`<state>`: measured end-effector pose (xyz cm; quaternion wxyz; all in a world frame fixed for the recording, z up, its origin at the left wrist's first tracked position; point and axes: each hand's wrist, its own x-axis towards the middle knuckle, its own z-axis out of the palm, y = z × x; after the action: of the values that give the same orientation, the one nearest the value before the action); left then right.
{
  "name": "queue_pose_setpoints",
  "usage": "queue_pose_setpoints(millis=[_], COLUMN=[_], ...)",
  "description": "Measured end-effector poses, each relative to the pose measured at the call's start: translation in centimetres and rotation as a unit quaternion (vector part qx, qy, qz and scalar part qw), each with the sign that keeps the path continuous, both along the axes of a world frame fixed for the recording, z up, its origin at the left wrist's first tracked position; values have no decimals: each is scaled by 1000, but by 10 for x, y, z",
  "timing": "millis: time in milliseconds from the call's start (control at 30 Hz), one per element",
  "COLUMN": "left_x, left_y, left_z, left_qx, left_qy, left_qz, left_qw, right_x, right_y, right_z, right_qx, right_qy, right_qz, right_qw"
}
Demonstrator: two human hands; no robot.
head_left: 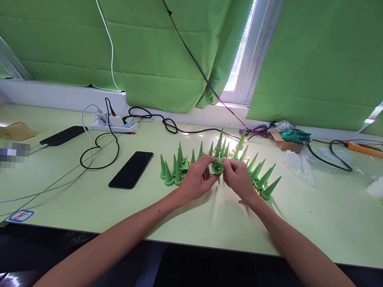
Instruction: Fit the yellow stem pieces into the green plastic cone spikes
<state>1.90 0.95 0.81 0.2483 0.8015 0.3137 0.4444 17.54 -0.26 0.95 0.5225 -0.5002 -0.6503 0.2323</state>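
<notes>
My left hand [198, 178] is closed round a green cone-shaped piece [217, 167], whose hollow round base faces me. Close against it on the right, my right hand [237, 176] has its thumb and fingers pinched at the piece's upper rim; whether it grips the rim or something small there is hidden. Several upright green cones [169, 176] stand to the left of my hands. More green cones [268, 188] are on the right, some leaning outward, with small yellowish parts among them. Other tall cones [240, 144] rise behind my hands.
On the table [204, 225], a black phone [131, 170] lies left of the cones, with another dark device [64, 136] farther left. A power strip [113, 124] with looping cables is at the back. A small cardboard box [285, 143] and plastic bags [298, 166] sit back right.
</notes>
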Motion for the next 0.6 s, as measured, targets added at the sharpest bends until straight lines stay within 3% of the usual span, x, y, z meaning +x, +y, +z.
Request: queue_pose_setpoints(millis=[133,367,467,600], left_x=[1,0,1,2], left_y=[-1,3,6,8], left_z=[3,5,6,9], left_qx=[-39,-187,-284,-405], left_qy=[-4,-68,-91,-133], left_qz=[2,-11,-65,-144], left_qw=[999,980,952,893], right_x=[0,1,0,0], right_y=[-1,-2,-3,-3], right_z=[0,3,3,2], right_qx=[1,19,20,16], right_qy=[9,55,60,38], right_qz=[-3,-8,2,28], right_qw=[1000,998,998,999])
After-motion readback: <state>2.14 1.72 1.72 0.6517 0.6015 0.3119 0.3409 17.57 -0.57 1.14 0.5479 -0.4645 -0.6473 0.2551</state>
